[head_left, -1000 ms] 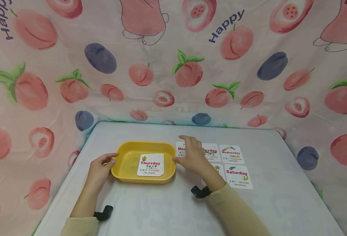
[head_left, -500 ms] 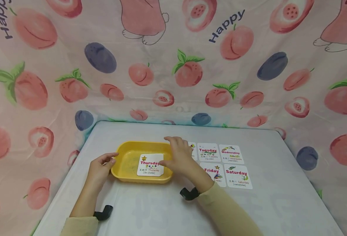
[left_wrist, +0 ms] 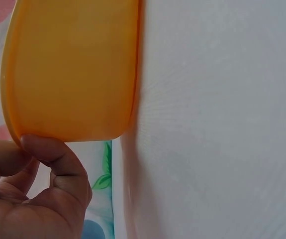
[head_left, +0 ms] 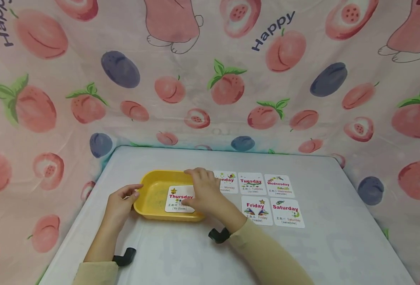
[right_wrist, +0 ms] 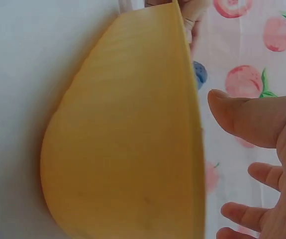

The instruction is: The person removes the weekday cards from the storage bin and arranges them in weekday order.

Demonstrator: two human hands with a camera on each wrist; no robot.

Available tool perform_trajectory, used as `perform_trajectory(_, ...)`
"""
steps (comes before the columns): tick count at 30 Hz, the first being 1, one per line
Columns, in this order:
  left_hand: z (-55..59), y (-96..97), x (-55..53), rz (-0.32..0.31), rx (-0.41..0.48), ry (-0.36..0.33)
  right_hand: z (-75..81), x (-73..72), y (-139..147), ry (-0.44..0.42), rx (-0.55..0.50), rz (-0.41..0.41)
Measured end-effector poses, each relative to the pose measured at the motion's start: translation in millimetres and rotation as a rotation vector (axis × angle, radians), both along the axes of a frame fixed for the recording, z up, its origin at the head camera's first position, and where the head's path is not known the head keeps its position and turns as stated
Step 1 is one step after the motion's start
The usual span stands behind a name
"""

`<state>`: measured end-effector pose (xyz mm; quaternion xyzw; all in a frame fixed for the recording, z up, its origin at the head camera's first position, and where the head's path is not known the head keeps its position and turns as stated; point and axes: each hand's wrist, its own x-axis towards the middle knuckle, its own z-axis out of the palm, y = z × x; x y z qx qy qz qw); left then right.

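Observation:
A shallow yellow tray (head_left: 152,194) lies on the white table, a Thursday card (head_left: 175,202) inside its right half. At the tray's left end my left hand (head_left: 121,205) pinches the rim; in the left wrist view that hand (left_wrist: 48,184) has thumb and finger at a corner of the tray (left_wrist: 75,74). My right hand (head_left: 209,194) hovers over the tray's right end, thumb and fingers spread, covering part of the card. In the right wrist view the right hand's thumb (right_wrist: 247,119) stands apart from the tray's rim, nothing held.
Right of the tray lie cards in two rows: Monday (head_left: 228,184), partly behind the right hand, Tuesday (head_left: 251,186), Wednesday (head_left: 279,188), then Friday (head_left: 256,215) and Saturday (head_left: 288,217) below. A fruit-print cloth (head_left: 210,79) hangs behind the table.
My right hand has moved left, from the tray's right edge to above its right end, uncovering the Friday and Tuesday cards. My left hand and the tray stay in place.

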<state>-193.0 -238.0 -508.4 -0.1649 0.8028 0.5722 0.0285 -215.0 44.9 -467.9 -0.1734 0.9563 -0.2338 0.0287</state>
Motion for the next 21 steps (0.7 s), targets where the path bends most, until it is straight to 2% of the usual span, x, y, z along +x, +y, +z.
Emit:
perform_trajectory(12, -2.3, 0.3, 0.2, 0.0, -0.008, 0.006, -14.7, -1.5, -17.3, 0.009, 0.064, 0.076)
perform_trajectory(21, -0.7, 0.8, 0.6, 0.0, -0.014, 0.006, -17.4, -0.4, -27.8, -0.014, 0.107, 0.071)
